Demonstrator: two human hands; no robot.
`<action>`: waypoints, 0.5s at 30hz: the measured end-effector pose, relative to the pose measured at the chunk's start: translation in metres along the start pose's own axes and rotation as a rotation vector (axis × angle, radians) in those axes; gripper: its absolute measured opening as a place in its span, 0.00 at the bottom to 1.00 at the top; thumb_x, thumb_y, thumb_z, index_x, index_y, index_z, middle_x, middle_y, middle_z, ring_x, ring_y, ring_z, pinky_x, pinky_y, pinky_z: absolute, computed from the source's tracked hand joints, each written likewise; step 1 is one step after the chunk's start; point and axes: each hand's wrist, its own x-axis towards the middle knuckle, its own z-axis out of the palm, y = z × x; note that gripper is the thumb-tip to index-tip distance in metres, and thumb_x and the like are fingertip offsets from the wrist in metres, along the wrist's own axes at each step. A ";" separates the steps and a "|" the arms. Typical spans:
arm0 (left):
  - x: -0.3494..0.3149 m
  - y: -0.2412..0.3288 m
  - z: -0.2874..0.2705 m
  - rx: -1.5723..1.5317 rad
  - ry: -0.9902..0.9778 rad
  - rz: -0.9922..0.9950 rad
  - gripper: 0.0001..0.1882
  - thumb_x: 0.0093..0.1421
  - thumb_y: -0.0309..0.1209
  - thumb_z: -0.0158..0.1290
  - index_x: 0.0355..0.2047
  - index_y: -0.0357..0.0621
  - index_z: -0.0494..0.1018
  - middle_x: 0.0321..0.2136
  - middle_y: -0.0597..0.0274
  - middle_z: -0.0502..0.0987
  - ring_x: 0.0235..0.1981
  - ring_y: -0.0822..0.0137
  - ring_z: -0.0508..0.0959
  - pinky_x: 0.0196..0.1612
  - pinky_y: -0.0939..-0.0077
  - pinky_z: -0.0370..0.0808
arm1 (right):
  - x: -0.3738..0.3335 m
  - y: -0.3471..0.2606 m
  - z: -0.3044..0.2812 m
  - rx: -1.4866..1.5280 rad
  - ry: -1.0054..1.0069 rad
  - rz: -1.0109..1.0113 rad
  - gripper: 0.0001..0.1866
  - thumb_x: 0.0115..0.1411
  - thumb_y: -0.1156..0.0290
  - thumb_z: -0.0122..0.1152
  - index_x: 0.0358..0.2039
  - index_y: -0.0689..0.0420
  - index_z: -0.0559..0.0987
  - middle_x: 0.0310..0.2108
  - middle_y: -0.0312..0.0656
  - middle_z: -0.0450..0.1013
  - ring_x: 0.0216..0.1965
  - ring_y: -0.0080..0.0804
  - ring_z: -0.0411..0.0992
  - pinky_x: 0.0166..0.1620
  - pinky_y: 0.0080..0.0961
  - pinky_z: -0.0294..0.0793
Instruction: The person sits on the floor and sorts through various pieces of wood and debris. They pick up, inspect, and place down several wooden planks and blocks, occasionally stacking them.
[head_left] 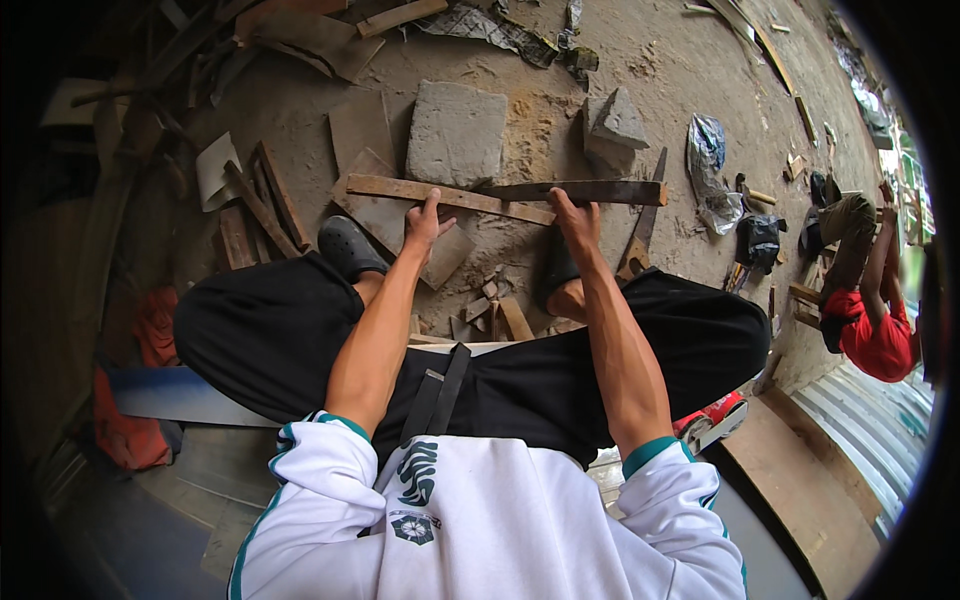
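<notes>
My left hand grips a light brown wooden strip near its middle, thumb side up against it. My right hand is closed on a darker wooden strip, close to where the two pieces meet. The strips overlap between my hands, the dark one's left end lying by the light one; whether they are joined I cannot make out. Both are held out in front of my spread knees. Just right of my right hand, a handsaw leans with its blade pointing away, its tip behind the dark strip.
A grey concrete block and a broken block sit beyond the strips. Wood offcuts lie between my feet, with more scrap wood at left. A crumpled silver bag and a hammer are right. Another person sits far right.
</notes>
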 end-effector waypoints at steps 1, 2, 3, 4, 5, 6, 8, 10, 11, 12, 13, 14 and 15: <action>0.001 0.000 0.000 -0.003 -0.002 0.001 0.34 0.62 0.48 0.50 0.54 0.28 0.62 0.49 0.49 0.68 0.51 0.55 0.71 0.54 0.59 0.74 | -0.001 -0.001 -0.001 0.003 -0.004 -0.009 0.19 0.51 0.56 0.62 0.28 0.62 0.80 0.22 0.42 0.76 0.27 0.34 0.75 0.34 0.30 0.70; 0.001 -0.002 -0.001 0.016 -0.004 0.010 0.34 0.62 0.48 0.50 0.54 0.28 0.62 0.49 0.49 0.69 0.51 0.55 0.71 0.54 0.59 0.74 | -0.002 -0.002 -0.001 0.007 -0.008 -0.017 0.19 0.51 0.56 0.62 0.28 0.63 0.79 0.21 0.42 0.76 0.26 0.33 0.74 0.34 0.30 0.70; 0.000 -0.002 -0.001 0.036 -0.005 0.020 0.33 0.62 0.48 0.50 0.54 0.27 0.62 0.49 0.49 0.69 0.51 0.55 0.71 0.54 0.59 0.74 | -0.002 -0.004 -0.001 0.011 -0.013 -0.027 0.19 0.51 0.56 0.62 0.27 0.63 0.79 0.21 0.42 0.75 0.26 0.32 0.74 0.34 0.29 0.70; 0.000 -0.002 -0.001 0.055 -0.007 0.030 0.33 0.62 0.48 0.50 0.53 0.27 0.62 0.48 0.49 0.69 0.51 0.55 0.72 0.54 0.59 0.74 | -0.003 -0.006 -0.001 0.023 -0.026 -0.031 0.18 0.52 0.57 0.62 0.27 0.63 0.79 0.20 0.41 0.75 0.26 0.30 0.73 0.33 0.29 0.70; 0.000 -0.001 -0.001 0.048 -0.006 0.029 0.33 0.62 0.48 0.50 0.53 0.27 0.63 0.48 0.49 0.69 0.50 0.55 0.72 0.54 0.59 0.74 | -0.005 -0.008 -0.002 0.035 -0.040 -0.035 0.18 0.53 0.58 0.62 0.27 0.63 0.79 0.20 0.40 0.74 0.25 0.29 0.72 0.33 0.28 0.69; 0.001 -0.002 -0.001 0.041 -0.007 0.027 0.33 0.62 0.48 0.50 0.53 0.27 0.63 0.48 0.49 0.69 0.50 0.55 0.72 0.54 0.59 0.74 | -0.005 -0.008 -0.003 0.047 -0.052 -0.038 0.17 0.54 0.59 0.62 0.27 0.64 0.78 0.20 0.39 0.74 0.25 0.27 0.71 0.33 0.28 0.69; 0.001 -0.003 -0.001 0.032 -0.003 0.037 0.33 0.62 0.49 0.50 0.50 0.26 0.65 0.45 0.50 0.69 0.48 0.56 0.73 0.53 0.58 0.76 | -0.006 -0.006 -0.003 0.057 -0.096 -0.082 0.17 0.58 0.58 0.61 0.30 0.61 0.80 0.23 0.35 0.75 0.25 0.22 0.71 0.29 0.23 0.69; 0.001 -0.003 0.000 0.031 0.005 0.059 0.35 0.60 0.52 0.52 0.46 0.23 0.67 0.38 0.54 0.69 0.43 0.58 0.75 0.50 0.58 0.78 | -0.003 0.004 -0.003 0.074 -0.125 -0.106 0.17 0.61 0.57 0.60 0.32 0.60 0.81 0.26 0.32 0.75 0.25 0.19 0.71 0.28 0.21 0.70; 0.002 -0.002 0.000 0.036 0.007 0.052 0.34 0.60 0.51 0.52 0.46 0.24 0.68 0.38 0.54 0.69 0.43 0.58 0.75 0.50 0.58 0.78 | -0.001 0.009 -0.002 0.086 -0.134 -0.109 0.17 0.61 0.57 0.60 0.33 0.60 0.81 0.26 0.32 0.75 0.25 0.20 0.71 0.29 0.21 0.70; 0.003 -0.002 -0.001 0.041 0.012 0.044 0.33 0.60 0.51 0.52 0.46 0.25 0.68 0.38 0.54 0.70 0.43 0.59 0.75 0.50 0.59 0.78 | 0.001 0.011 0.000 0.100 -0.146 -0.111 0.17 0.61 0.57 0.60 0.33 0.60 0.81 0.26 0.32 0.75 0.25 0.20 0.71 0.30 0.21 0.70; 0.004 -0.003 -0.002 0.047 0.018 0.037 0.33 0.60 0.50 0.53 0.45 0.26 0.69 0.38 0.54 0.70 0.43 0.59 0.75 0.50 0.59 0.78 | 0.002 0.014 0.001 0.103 -0.146 -0.110 0.17 0.61 0.57 0.60 0.34 0.60 0.81 0.26 0.31 0.75 0.25 0.20 0.71 0.30 0.21 0.70; 0.005 -0.004 -0.003 0.051 0.002 0.045 0.31 0.60 0.50 0.53 0.45 0.26 0.69 0.39 0.54 0.71 0.42 0.59 0.75 0.49 0.59 0.78 | 0.003 0.016 0.002 0.107 -0.146 -0.109 0.17 0.61 0.57 0.60 0.34 0.60 0.81 0.26 0.31 0.75 0.25 0.20 0.71 0.30 0.21 0.70; 0.005 -0.004 -0.002 0.055 -0.017 0.051 0.30 0.60 0.49 0.54 0.45 0.27 0.69 0.40 0.54 0.71 0.42 0.60 0.76 0.49 0.60 0.78 | 0.003 0.018 0.002 0.109 -0.142 -0.108 0.17 0.61 0.57 0.60 0.35 0.59 0.80 0.26 0.31 0.74 0.25 0.20 0.71 0.30 0.21 0.70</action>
